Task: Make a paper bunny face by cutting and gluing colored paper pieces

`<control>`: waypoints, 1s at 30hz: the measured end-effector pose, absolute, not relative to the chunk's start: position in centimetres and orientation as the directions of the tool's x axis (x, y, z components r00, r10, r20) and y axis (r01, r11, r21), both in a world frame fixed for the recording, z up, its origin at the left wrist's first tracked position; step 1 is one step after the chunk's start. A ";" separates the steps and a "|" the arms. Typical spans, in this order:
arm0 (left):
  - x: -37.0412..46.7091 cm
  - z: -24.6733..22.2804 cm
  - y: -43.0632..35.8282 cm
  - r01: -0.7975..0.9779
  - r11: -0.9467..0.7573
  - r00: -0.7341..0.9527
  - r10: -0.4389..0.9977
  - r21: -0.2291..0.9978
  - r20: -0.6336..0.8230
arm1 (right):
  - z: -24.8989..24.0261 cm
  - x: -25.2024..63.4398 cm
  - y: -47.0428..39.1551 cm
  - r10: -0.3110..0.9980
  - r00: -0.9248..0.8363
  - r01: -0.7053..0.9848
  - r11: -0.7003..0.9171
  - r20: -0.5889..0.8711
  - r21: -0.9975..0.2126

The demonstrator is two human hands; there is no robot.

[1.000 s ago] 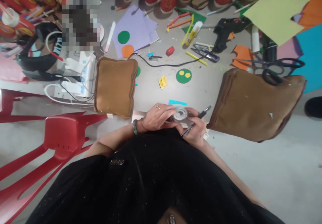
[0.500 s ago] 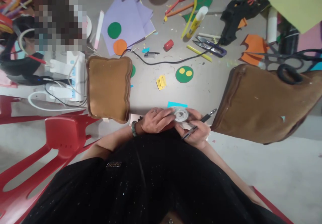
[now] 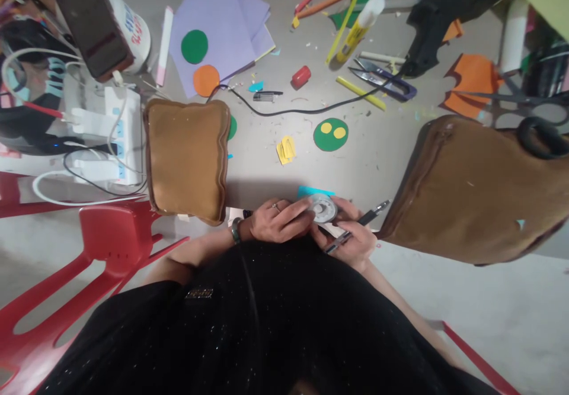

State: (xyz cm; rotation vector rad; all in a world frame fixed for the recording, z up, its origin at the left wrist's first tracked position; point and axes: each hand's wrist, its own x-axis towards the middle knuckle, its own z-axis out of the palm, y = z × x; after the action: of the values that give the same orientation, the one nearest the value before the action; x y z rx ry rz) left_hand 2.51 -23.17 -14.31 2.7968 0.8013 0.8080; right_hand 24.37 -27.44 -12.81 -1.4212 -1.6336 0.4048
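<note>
My left hand [image 3: 281, 220] has its fingers on the left side of a round, clear-and-white disc-shaped item [image 3: 323, 208] at the table's front edge. The right side of the disc is held by my right hand [image 3: 355, 238], which also grips a black pen [image 3: 362, 222] slanting up to the right. Just behind the disc lies a blue paper strip [image 3: 311, 192]. Farther back are a green oval with two yellow dots [image 3: 331, 134] and some small yellow pieces [image 3: 286, 150].
Brown padded bags stand at left [image 3: 186, 158] and right [image 3: 475, 193]. Behind lie a black cable [image 3: 293, 112], purple-handled snips [image 3: 386, 81], a glue stick [image 3: 360, 28], a black glue gun [image 3: 431, 22] and purple paper [image 3: 222, 22]. A power strip [image 3: 127, 134] is at left.
The view has shifted slightly closer, so items at the sides sit farther outward. Both hands still hold the disc, which shows at a slightly different angle.
</note>
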 end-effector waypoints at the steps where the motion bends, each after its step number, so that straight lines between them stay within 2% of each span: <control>1: 2.6 -14.3 -23.1 0.460 -0.852 0.716 0.522 0.249 0.464 | -12.8 24.4 -27.5 0.908 0.083 0.610 0.280 0.410 -0.741; 6: 2.7 -14.3 -23.1 0.449 -0.854 0.746 0.521 0.264 0.416 | -12.7 24.5 -27.6 0.935 0.079 0.575 0.241 0.347 -0.782; 8: 2.7 -14.2 -23.0 0.455 -0.859 0.754 0.511 0.234 0.412 | -12.6 24.6 -27.7 0.943 0.079 0.595 0.216 0.324 -0.774; 12: 2.8 -13.9 -22.9 0.496 -0.862 0.699 0.466 0.102 0.542 | -12.3 24.6 -27.6 0.958 0.055 0.602 0.192 0.280 -0.775; 14: 2.9 -13.9 -22.8 0.499 -0.860 0.677 0.464 0.107 0.571 | -12.2 24.6 -27.5 0.954 0.058 0.585 0.206 0.294 -0.784; 18: 3.2 -13.5 -22.6 0.461 -0.862 0.709 0.501 0.211 0.496 | -12.0 24.6 -27.0 0.929 0.043 0.588 0.274 0.368 -0.761; 22: 4.0 -12.6 -21.8 0.521 -0.843 0.548 0.452 0.135 0.704 | -12.0 24.5 -26.6 0.884 0.020 0.617 0.357 0.467 -0.702; 30: 4.2 -12.2 -21.4 0.502 -0.852 0.549 0.446 0.148 0.707 | -12.1 24.6 -26.8 0.880 0.013 0.661 0.348 0.474 -0.665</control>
State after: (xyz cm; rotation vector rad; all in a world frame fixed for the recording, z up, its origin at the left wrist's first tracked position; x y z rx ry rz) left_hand 4.24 -21.43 -12.17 2.8275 0.8670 1.2566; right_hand 24.59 -26.77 -12.09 -1.3822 -1.7155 0.3079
